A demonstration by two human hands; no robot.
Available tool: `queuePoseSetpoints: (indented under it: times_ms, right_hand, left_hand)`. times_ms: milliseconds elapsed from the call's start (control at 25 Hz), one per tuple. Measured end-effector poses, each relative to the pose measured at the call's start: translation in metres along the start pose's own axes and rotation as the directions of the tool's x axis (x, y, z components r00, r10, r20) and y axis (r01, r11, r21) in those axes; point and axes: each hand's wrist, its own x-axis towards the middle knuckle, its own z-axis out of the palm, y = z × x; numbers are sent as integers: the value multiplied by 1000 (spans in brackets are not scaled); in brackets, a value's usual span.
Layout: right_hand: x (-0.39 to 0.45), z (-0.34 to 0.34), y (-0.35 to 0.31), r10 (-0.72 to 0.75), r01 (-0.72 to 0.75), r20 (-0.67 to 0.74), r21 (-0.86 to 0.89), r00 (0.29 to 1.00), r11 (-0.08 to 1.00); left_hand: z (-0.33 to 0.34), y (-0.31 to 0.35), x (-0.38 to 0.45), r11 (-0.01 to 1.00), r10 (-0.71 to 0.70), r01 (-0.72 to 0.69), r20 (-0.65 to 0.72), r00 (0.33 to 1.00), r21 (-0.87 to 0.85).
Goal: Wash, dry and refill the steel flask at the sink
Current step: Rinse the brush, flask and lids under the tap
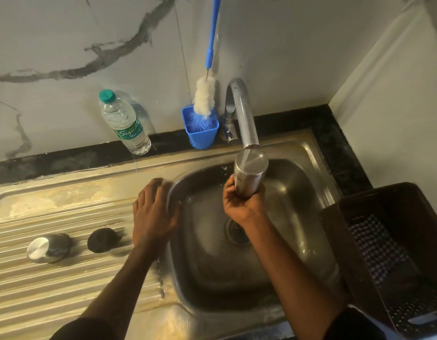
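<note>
While our right hand [242, 204] grips the steel flask [250, 175] upside down under the tap [244, 119], our left hand [153, 212] rests flat, fingers straight, on the sink [310, 148] rim.

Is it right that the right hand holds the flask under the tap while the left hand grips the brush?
Not quite. In the head view the right hand does hold the flask under the tap, but the left hand rests on the sink rim; the brush stands untouched in its blue cup.
</note>
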Motion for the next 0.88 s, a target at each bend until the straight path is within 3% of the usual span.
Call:
queuePoseSetpoints:
  times_ms: [200, 280, 400, 480, 560, 640, 680, 720, 760, 800, 880]
  right_hand:
    - [4, -7, 3, -131, 128, 27, 78, 991, 989]
    - [4, -3, 8, -106, 98, 75, 94, 992, 991]
    - [-7, -1, 16, -92, 106, 63, -263, 994, 959]
    - [-21, -7, 13, -197, 191, 55, -583, 979, 790]
    - [-33, -19, 6, -349, 334, 190, -844, 918, 420]
    - [-39, -26, 1, -393, 415, 359, -908, 846, 64]
    - [-39, -27, -1, -436, 431, 398, -902, 807, -26]
    - [-37, -26, -2, -496, 444, 407, -895, 767, -47]
    - [-34, -22, -3, -548, 464, 383, -886, 744, 11]
    - [-30, -16, -3, -567, 483, 328, -863, 756, 145]
    - [-25, -6, 2, -464, 461, 224, -735, 857, 497]
  left_hand:
    - [-2, 3, -1, 1000, -4, 4, -5, 1000, -9]
    - [-2, 4, -2, 1000, -4, 3, -3, 1000, -18]
    - [-4, 5, -2, 999, -21, 21, -5, 1000, -31]
    - [-3, 5, -2, 1000, -7, 7, 1, 1000, -27]
    - [-1, 2, -1, 1000, 5, -5, -1, 1000, -11]
    - [0, -1, 0, 1000, -2, 2, -8, 1000, -3]
    - [1, -1, 0, 1000, -6, 6, -9, 1000, -2]
    - [1, 0, -1, 1000, -5, 5, -11, 1000, -2]
    - [1, 1, -1, 1000, -1, 1, -14, 1000, -2]
    - [1, 1, -1, 1000, 3, -3, -15, 1000, -5]
    - [0, 2, -2, 1000, 4, -4, -12, 1000, -14]
